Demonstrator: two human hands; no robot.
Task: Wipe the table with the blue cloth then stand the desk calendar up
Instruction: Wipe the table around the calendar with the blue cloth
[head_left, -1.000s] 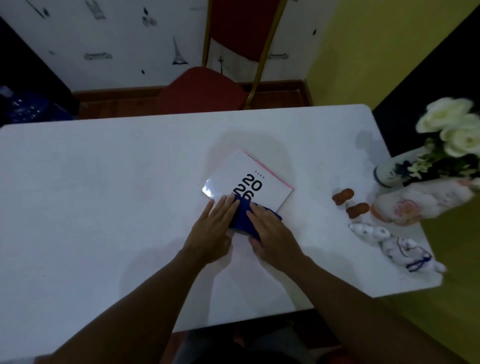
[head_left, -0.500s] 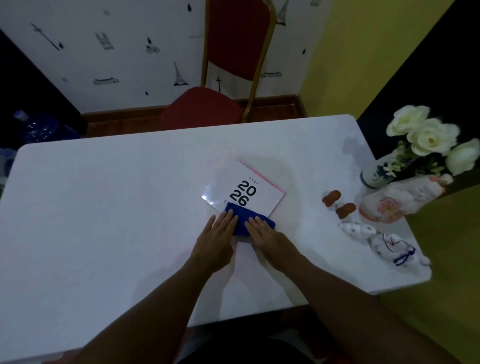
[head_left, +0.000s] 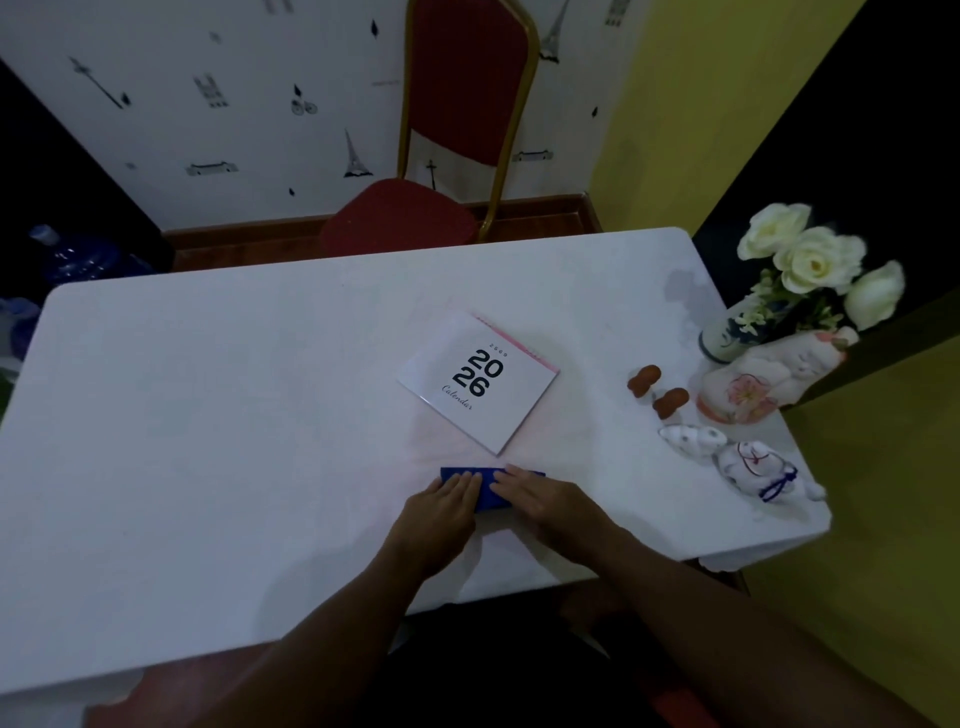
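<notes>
Blue cloth (head_left: 485, 488) lies folded on the counter (head_left: 208, 441), just short of the flat desk calendar (head_left: 480, 382). Left hand (head_left: 441, 512) and right hand (head_left: 545, 501) press it with flat, open palms, no closed grip. Best keep even pressure, sweep in overlapping strokes, and steer clear of the figurines (head_left: 737, 460) at the right edge

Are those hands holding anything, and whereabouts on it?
Both hands, left hand and right hand, lie flat on top of the folded blue cloth, pressing it to the table, not gripping it.
</notes>
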